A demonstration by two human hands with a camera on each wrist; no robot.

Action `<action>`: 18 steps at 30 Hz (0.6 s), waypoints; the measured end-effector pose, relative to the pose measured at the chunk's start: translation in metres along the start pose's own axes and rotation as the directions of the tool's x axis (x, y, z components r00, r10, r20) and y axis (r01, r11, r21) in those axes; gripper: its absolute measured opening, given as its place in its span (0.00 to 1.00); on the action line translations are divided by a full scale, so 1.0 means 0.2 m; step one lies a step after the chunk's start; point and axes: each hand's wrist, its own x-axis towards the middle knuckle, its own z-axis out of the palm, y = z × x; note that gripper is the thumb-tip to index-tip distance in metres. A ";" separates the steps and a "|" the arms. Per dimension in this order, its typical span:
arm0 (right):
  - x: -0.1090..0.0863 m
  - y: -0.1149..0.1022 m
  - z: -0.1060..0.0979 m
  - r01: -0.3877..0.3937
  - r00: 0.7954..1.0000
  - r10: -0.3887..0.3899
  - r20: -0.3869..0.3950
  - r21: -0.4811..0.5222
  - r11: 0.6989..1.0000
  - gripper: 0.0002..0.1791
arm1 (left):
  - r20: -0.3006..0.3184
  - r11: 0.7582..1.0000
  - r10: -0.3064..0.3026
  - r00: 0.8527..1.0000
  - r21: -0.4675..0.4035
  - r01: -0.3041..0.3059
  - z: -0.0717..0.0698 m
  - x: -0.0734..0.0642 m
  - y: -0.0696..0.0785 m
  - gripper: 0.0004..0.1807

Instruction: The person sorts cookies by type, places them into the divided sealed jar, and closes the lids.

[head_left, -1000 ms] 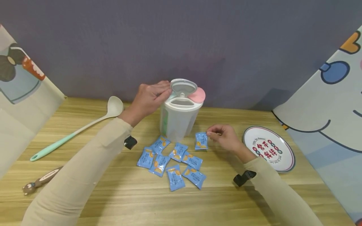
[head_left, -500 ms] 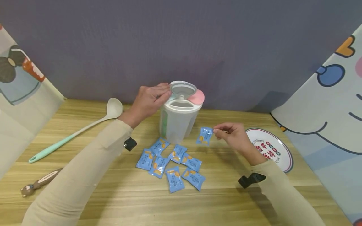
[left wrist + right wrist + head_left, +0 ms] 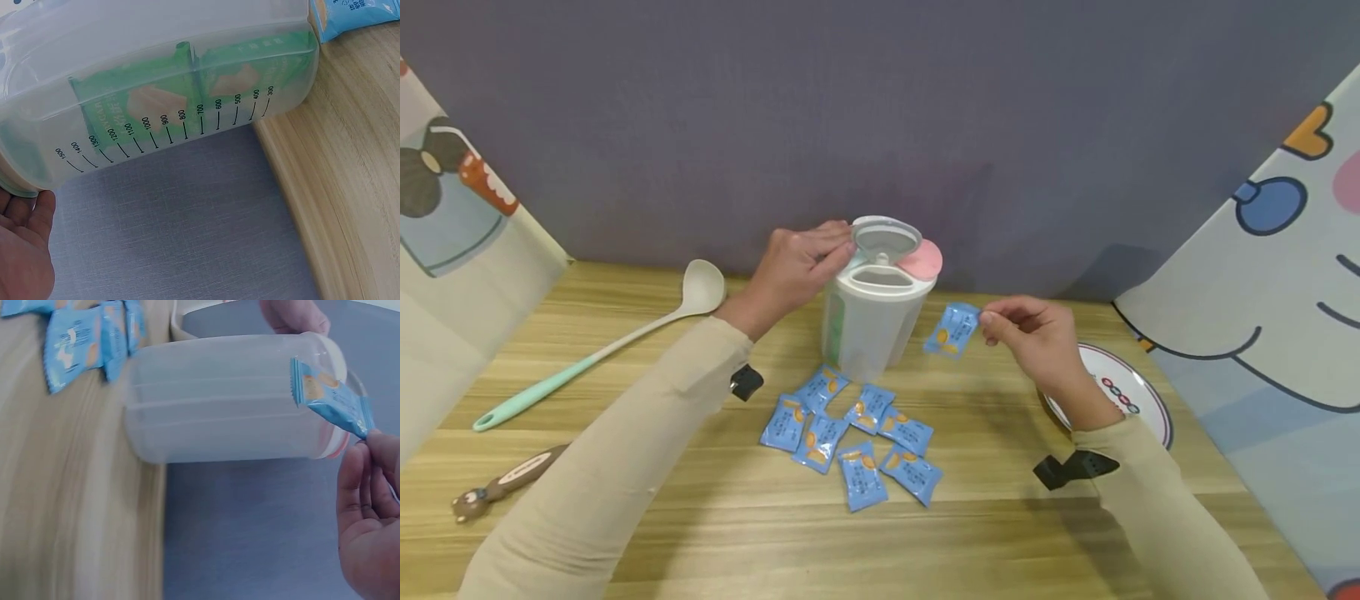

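Note:
A translucent storage container (image 3: 868,333) with a white top stands upright by the back wall. One flap lid (image 3: 887,239) is raised over an opening, beside a pink lid (image 3: 927,260) that is down. My left hand (image 3: 793,271) grips the top's left edge by the raised flap, fingertips partly hidden behind it. To the container's right, my right hand (image 3: 1037,337) pinches a blue snack packet (image 3: 953,330) by one corner, clear of the table. Several more blue packets (image 3: 862,477) lie in front of the container. Green packets (image 3: 156,97) show through its wall in the left wrist view.
A ladle (image 3: 702,287) with a mint handle lies at the left. Nearer, a brown bear-ended utensil (image 3: 512,483) is partly hidden by the left sleeve. A printed white plate (image 3: 1153,408) sits behind the right wrist. The grey wall (image 3: 880,125) rises behind the container.
My right hand has lifted the pinched packet off the table and moved it up and slightly right. The left hand keeps its place at the container's top.

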 end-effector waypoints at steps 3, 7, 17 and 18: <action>0.03 -0.02 0.01 0.014 0.999 -0.013 -0.031 0.030 0.999 0.02 | 0.001 1.000 0.008 1.000 -0.006 -0.008 0.01 0.00 -0.01 0.12; 0.07 -0.06 0.03 0.028 0.998 -0.026 -0.061 0.038 0.999 0.04 | -0.002 1.000 0.023 1.000 -0.006 -0.024 0.01 0.01 -0.01 0.12; 0.21 -0.14 0.12 0.055 0.993 -0.048 -0.104 0.065 0.996 0.02 | -0.009 1.000 0.016 1.000 -0.010 -0.016 0.00 0.00 0.00 0.12; 0.22 -0.14 0.13 0.055 0.993 -0.047 -0.113 0.074 0.996 0.02 | -0.010 1.000 0.017 1.000 -0.010 -0.018 0.00 0.00 -0.01 0.12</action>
